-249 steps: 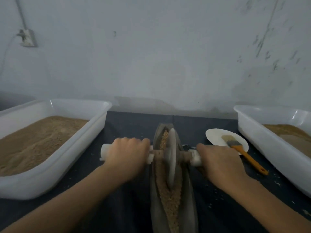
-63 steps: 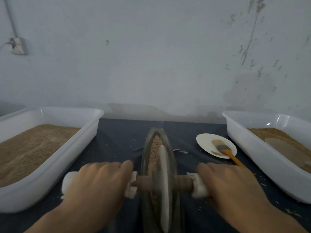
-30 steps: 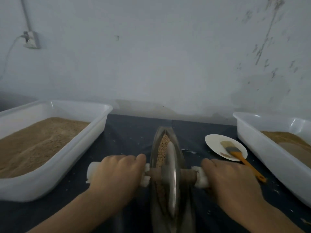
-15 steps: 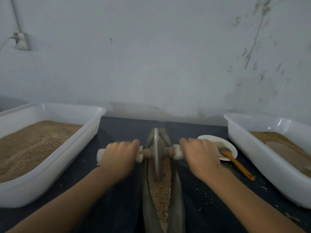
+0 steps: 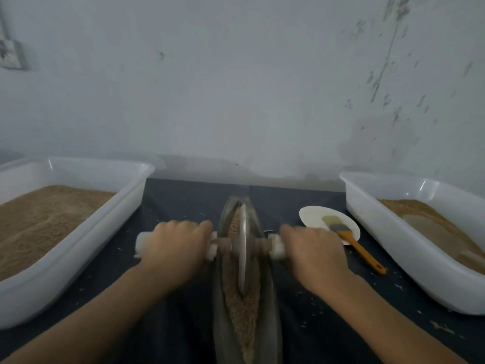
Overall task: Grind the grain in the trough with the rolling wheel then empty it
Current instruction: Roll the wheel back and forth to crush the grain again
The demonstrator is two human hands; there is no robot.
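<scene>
A long, narrow metal trough (image 5: pixel 273 319) lies lengthwise in front of me on the dark table. Brown grain (image 5: pixel 242 313) fills its groove. The metal rolling wheel (image 5: pixel 242 245) stands upright in the groove, in the trough's far half. Its wooden axle has white wrapped handles on both sides. My left hand (image 5: pixel 174 248) is closed around the left handle. My right hand (image 5: pixel 315 254) is closed around the right handle, which it mostly hides.
A white tub (image 5: pixel 86 232) of brown grain stands at the left. At the right is another white tub (image 5: pixel 393 240), holding finer brown meal. Between trough and right tub lies a white plate (image 5: pixel 312 216) with an orange-handled brush (image 5: pixel 351 241). Spilled grains dot the table. A wall rises behind.
The wheel and both hands have rolled back toward me from the trough's far end over the last half second. A second ago the wheel was nearer still.
</scene>
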